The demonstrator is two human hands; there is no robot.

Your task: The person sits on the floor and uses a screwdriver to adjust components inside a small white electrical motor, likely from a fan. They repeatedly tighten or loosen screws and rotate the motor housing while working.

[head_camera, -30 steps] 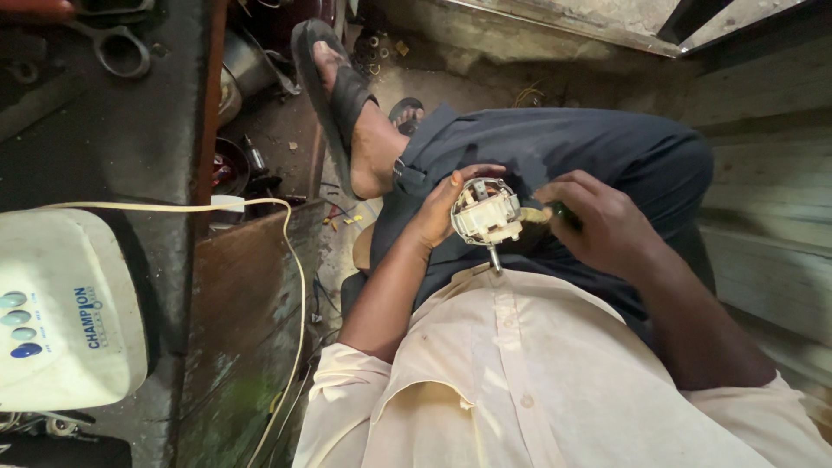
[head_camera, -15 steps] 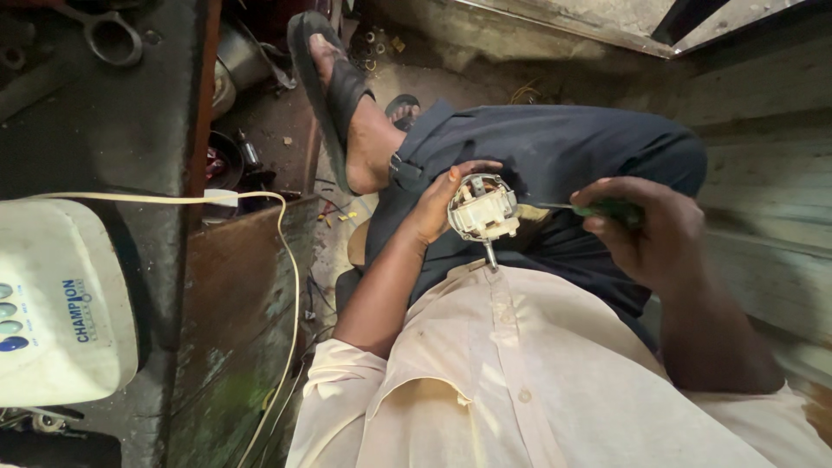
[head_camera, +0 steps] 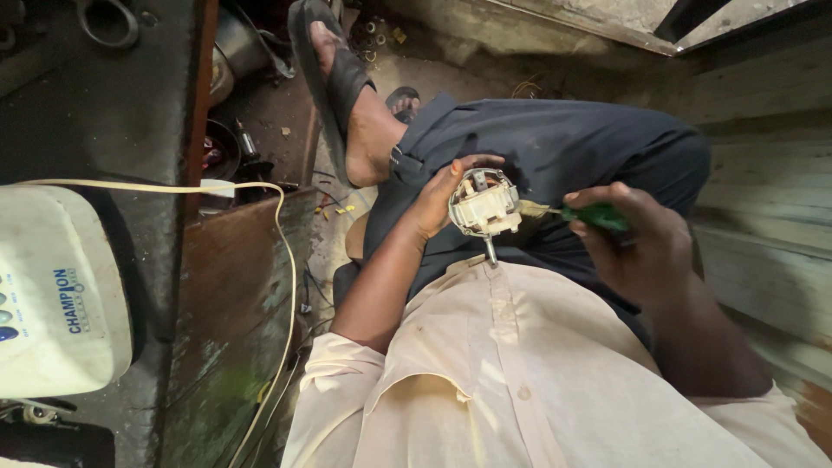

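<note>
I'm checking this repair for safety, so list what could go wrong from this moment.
1. The left hand alone holds the small motor above the lap, unsupported; it may slip and drop.
2. The right hand aims the green screwdriver at the motor, toward the left fingers; a slip could jab them.
3. The motor's shaft points at the shirt and might snag it.

The small motor [head_camera: 484, 206] looks like off-white matt plastic with a bare metal shaft. The screwdriver [head_camera: 594, 216] has a glossy green plastic handle. The worktop [head_camera: 234, 295] is rough, worn wood; the cord [head_camera: 282, 260] smooth cream plastic.
</note>
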